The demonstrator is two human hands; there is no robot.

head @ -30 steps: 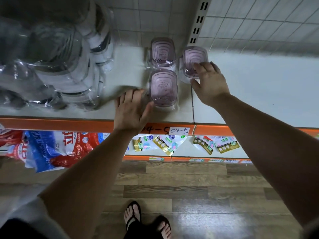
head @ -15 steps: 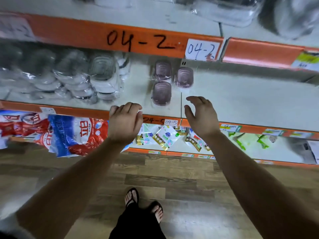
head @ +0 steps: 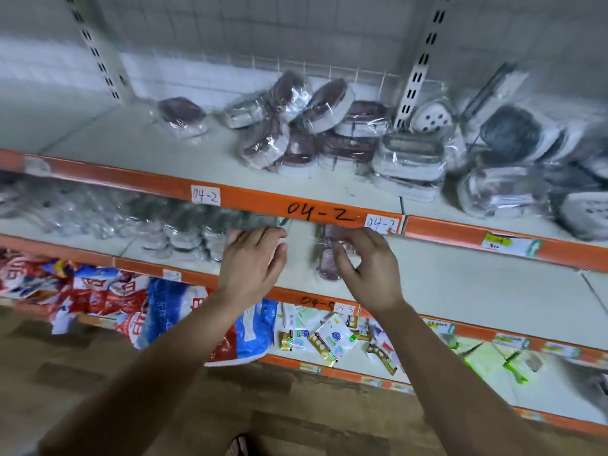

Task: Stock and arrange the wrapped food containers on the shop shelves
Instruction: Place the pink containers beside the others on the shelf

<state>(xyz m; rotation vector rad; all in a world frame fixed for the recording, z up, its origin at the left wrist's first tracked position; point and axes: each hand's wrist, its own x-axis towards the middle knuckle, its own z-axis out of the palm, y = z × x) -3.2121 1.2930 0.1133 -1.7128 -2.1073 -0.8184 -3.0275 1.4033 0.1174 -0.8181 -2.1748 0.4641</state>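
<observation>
A heap of wrapped purple-lidded containers (head: 306, 130) lies on the upper shelf (head: 158, 159), some tilted, some stacked. One more wrapped container (head: 182, 116) sits apart to their left. On the middle shelf (head: 460, 278) small purple containers (head: 327, 255) stand partly hidden behind my right hand (head: 368, 271). My left hand (head: 255, 261) hovers beside it, in front of that shelf. Both hands are empty with fingers loosely curled and apart.
Clear and grey wrapped containers (head: 513, 166) crowd the upper shelf's right side. Clear wrapped tubs (head: 184, 232) fill the middle shelf's left. Red and blue bags (head: 138, 307) and small sachets (head: 329, 337) lie on the bottom shelf. Orange shelf edges (head: 316, 212) carry handwritten labels.
My view has tilted up, bringing the upper shelf with its heap of containers into sight. Both hands have left the purple containers on the middle shelf and risen, still empty.
</observation>
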